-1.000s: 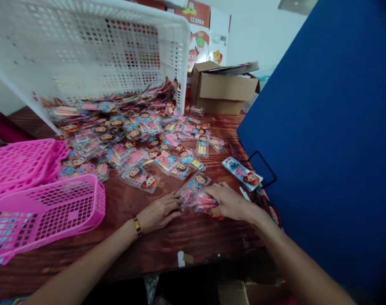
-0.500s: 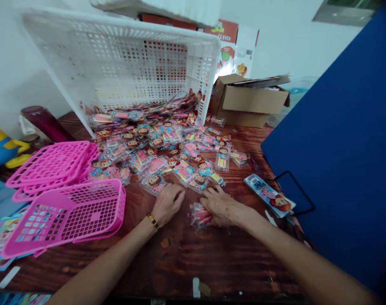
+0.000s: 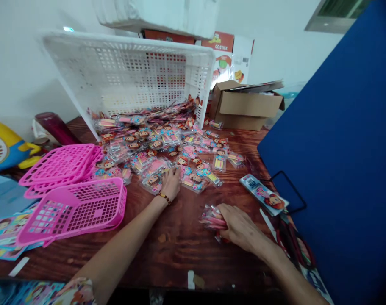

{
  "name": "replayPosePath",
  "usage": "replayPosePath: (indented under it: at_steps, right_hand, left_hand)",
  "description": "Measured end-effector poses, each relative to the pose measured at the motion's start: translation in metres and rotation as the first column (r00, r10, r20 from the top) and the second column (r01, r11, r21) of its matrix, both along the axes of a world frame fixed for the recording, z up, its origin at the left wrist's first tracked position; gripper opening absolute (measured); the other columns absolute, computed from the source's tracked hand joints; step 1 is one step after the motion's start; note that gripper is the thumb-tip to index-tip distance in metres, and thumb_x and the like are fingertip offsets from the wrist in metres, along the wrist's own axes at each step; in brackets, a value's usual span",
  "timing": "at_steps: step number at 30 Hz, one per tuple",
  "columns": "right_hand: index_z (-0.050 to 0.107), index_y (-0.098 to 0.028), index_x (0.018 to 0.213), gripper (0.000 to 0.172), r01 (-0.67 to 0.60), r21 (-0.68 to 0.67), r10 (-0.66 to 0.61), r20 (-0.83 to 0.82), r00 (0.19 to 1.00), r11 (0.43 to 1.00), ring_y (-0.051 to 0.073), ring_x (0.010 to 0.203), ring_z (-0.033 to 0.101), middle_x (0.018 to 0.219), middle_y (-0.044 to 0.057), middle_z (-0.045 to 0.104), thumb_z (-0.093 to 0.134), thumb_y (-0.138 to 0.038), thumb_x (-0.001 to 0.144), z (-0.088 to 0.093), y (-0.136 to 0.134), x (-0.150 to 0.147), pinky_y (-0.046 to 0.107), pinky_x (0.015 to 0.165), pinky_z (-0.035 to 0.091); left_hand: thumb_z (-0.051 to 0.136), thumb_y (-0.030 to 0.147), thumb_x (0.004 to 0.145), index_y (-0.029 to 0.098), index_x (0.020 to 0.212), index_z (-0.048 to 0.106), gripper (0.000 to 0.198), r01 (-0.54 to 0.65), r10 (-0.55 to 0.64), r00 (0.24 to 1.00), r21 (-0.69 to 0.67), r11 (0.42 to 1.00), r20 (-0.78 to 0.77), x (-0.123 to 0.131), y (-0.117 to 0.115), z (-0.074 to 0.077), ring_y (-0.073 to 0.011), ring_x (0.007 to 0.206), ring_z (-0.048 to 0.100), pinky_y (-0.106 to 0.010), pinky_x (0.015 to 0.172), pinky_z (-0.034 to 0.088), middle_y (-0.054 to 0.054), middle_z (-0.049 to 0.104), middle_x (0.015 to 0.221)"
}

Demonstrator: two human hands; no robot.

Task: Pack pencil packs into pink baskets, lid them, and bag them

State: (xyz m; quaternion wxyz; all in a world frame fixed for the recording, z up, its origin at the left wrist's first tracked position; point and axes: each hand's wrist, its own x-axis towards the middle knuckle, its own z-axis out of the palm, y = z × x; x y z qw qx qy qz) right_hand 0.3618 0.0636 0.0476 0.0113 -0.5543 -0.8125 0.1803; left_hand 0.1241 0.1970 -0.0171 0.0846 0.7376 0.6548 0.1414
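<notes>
Right hand (image 3: 239, 223) — closed around a bunch of clear packets (image 3: 211, 218) with pink contents, at mid-bench (image 3: 186, 250). Left hand (image 3: 171, 183) — fingers at the near edge of the packet pile (image 3: 167, 140); whether gripping any, cannot tell. Pink baskets (image 3: 99, 205), latticed: left of the pile. White crate (image 3: 207, 63), perforated: tipped on its side, pile within and before its mouth. Printed card stack (image 3: 262, 195): right of the pile, near a blue panel (image 3: 335, 178). Brown carton (image 3: 243, 103): right of the crate.
</notes>
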Motion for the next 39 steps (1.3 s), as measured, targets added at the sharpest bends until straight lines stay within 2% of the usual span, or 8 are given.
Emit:
replayPosePath:
  at_steps: [6, 11, 17, 22, 29, 33, 36, 39]
  right_hand:
    - [0.049, -0.02, 0.091, 0.023, -0.06, 0.005, 0.06, -0.057, 0.997, 0.998, 0.02, 0.087, 0.053, 0.097, 0.003, 0.06, 0.059, -0.013, 0.071, 0.002, -0.006, -0.008, 0.03, 0.078, 0.031]
    - [0.05, -0.02, 0.094, 0.023, -0.08, 0.046, 0.081, -0.025, 0.996, 0.996, 0.02, 0.09, 0.054, 0.098, 0.003, 0.061, 0.061, -0.015, 0.075, 0.004, -0.011, -0.008, 0.032, 0.084, 0.032]
    - [0.052, -0.016, 0.108, 0.035, -0.273, 0.204, 0.263, 0.075, 0.962, 0.94, 0.023, 0.096, 0.054, 0.103, 0.008, 0.061, 0.064, -0.017, 0.075, 0.018, -0.014, -0.022, 0.039, 0.094, 0.03]
    - [0.031, -0.004, 0.142, 0.066, -0.396, 0.32, 0.362, 0.162, 0.918, 0.861, 0.028, 0.102, 0.052, 0.111, 0.015, 0.061, 0.055, -0.015, 0.081, 0.016, -0.022, -0.058, 0.048, 0.097, 0.029]
    - [0.057, -0.014, 0.108, 0.038, -0.334, 0.318, 0.265, 0.244, 0.933, 0.887, 0.032, 0.114, 0.049, 0.123, 0.016, 0.056, 0.069, -0.025, 0.073, 0.006, -0.023, -0.096, 0.049, 0.102, 0.028]
    - [0.055, -0.015, 0.105, 0.041, -0.297, 0.194, 0.242, 0.266, 0.933, 0.935, 0.028, 0.098, 0.058, 0.105, 0.011, 0.063, 0.073, -0.027, 0.071, 0.008, -0.024, -0.101, 0.046, 0.096, 0.034]
    - [0.052, -0.016, 0.111, 0.046, -0.251, 0.165, 0.2, 0.275, 0.941, 0.954, 0.027, 0.091, 0.06, 0.101, 0.008, 0.063, 0.073, -0.027, 0.071, 0.011, -0.03, -0.101, 0.044, 0.087, 0.038]
    - [0.046, -0.015, 0.125, 0.063, -0.248, 0.193, 0.191, 0.27, 0.944, 0.95, 0.028, 0.095, 0.058, 0.109, 0.01, 0.061, 0.074, -0.031, 0.071, 0.01, -0.037, -0.098, 0.044, 0.084, 0.039]
  left_hand:
    - [0.069, 0.037, 0.08, 0.011, 0.127, 0.051, 0.057, -0.175, 0.173, 0.984, -0.065, 0.982, -0.028, -0.012, 0.005, 0.01, -0.0358, 0.121, 0.046, -0.05, 0.095, 0.041, -0.021, 0.05, 0.128]
    - [0.059, 0.039, 0.09, 0.017, 0.12, 0.055, 0.038, -0.182, 0.187, 0.98, -0.083, 0.98, 0.07, -0.009, 0.01, 0.015, -0.0254, 0.111, 0.055, -0.049, 0.095, 0.046, -0.009, 0.055, 0.124]
    - [0.042, 0.015, 0.092, 0.016, 0.124, 0.048, 0.032, 0.138, -0.148, 0.932, 0.054, 0.989, 0.33, -0.03, -0.037, 0.033, -0.0222, 0.111, 0.052, -0.041, 0.097, 0.042, -0.011, 0.056, 0.118]
    - [0.044, 0.019, 0.092, 0.02, 0.104, 0.063, 0.022, 0.525, -0.473, 0.743, 0.027, 0.851, 0.474, -0.048, -0.103, 0.039, -0.0175, 0.1, 0.057, -0.031, 0.093, 0.045, -0.005, 0.062, 0.103]
    - [0.046, 0.03, 0.095, 0.019, 0.106, 0.067, 0.026, 0.624, -0.417, 0.622, -0.097, 0.775, 0.663, -0.061, -0.132, 0.028, -0.0167, 0.094, 0.064, -0.029, 0.089, 0.049, -0.004, 0.068, 0.099]
    - [0.034, 0.04, 0.1, 0.023, 0.145, 0.035, 0.048, 0.551, -0.281, 0.582, -0.116, 0.826, 0.763, -0.074, -0.153, 0.022, -0.0215, 0.126, 0.053, -0.041, 0.108, 0.04, -0.011, 0.056, 0.135]
    - [0.062, 0.051, 0.085, 0.026, 0.154, 0.001, 0.095, 0.5, -0.248, 0.559, -0.082, 0.862, 0.791, -0.071, -0.18, 0.011, -0.0304, 0.142, 0.032, -0.053, 0.116, 0.027, -0.017, 0.03, 0.154]
    - [0.08, 0.052, 0.067, 0.028, 0.152, -0.012, 0.128, 0.412, -0.264, 0.624, -0.023, 0.911, 0.736, -0.051, -0.199, -0.003, -0.0371, 0.144, 0.022, -0.06, 0.116, 0.023, -0.02, 0.017, 0.155]
